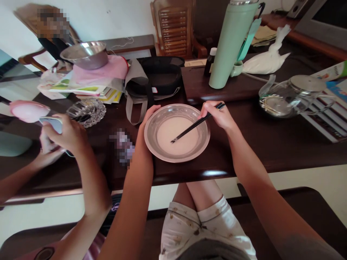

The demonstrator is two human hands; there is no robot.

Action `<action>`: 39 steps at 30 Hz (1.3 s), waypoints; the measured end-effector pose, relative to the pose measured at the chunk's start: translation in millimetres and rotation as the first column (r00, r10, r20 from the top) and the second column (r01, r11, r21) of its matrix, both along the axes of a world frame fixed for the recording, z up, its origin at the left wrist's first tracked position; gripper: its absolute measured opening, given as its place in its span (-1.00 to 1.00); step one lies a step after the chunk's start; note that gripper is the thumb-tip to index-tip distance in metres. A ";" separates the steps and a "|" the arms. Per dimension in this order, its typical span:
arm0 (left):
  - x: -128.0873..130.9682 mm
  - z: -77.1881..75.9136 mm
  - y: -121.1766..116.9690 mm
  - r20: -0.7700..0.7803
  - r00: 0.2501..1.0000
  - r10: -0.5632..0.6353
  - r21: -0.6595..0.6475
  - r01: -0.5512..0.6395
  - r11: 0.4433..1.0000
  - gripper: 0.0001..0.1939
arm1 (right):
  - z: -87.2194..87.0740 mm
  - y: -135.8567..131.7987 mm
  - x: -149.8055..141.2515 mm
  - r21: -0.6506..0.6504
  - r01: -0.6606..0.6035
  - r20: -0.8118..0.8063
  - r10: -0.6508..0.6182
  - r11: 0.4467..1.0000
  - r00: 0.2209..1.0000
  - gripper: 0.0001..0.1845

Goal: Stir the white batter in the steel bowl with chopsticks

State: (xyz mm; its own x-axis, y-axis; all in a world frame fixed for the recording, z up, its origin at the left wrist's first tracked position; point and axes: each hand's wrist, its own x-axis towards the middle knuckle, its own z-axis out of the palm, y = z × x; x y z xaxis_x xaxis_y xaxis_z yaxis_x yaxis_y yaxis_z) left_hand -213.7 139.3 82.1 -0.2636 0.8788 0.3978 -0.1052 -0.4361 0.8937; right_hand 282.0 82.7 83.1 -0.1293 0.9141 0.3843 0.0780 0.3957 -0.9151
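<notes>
A shallow metal bowl rests near the table's front edge with a pale, milky batter-like liquid in it. Against the bowl's left side is my left hand, its fingers curled along the rim and steadying it; part of the hand is hidden by the bowl. My right hand, over the right rim, is closed round dark chopsticks. They slant down to the left, and their pale-coated tips touch the liquid near the middle of the bowl.
At left, another person's hands hold a phone. Behind stand a glass dish, a steel basin on stacked papers, and a black-grey bag. A green thermos, a tied white bag and a glass teapot occupy the right.
</notes>
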 end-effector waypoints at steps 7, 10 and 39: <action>-0.6 -0.5 0.2 0.029 0.999 -0.041 0.022 0.041 0.999 -0.09 | -1.4 3.9 1.9 0.037 0.146 -0.010 -0.145 0.989 0.989 -0.46; -11.4 -7.4 4.4 -0.067 0.998 0.007 -0.022 -0.008 1.000 -0.19 | -2.8 5.3 5.9 0.022 0.163 -0.088 -0.160 0.986 0.983 -0.42; -5.7 -3.3 2.2 -0.023 0.999 0.033 -0.021 -0.034 0.999 -0.07 | -2.9 6.3 7.2 0.039 0.184 -0.111 -0.179 0.982 0.978 -0.44</action>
State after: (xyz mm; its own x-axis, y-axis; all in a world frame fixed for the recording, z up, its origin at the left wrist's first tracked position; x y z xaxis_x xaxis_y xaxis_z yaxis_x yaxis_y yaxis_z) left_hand -219.4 141.4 78.8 -0.2840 0.8782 0.3850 -0.0704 -0.4195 0.9050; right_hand 289.2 89.0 80.2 0.0814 0.8985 0.4314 0.0556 0.4281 -0.9020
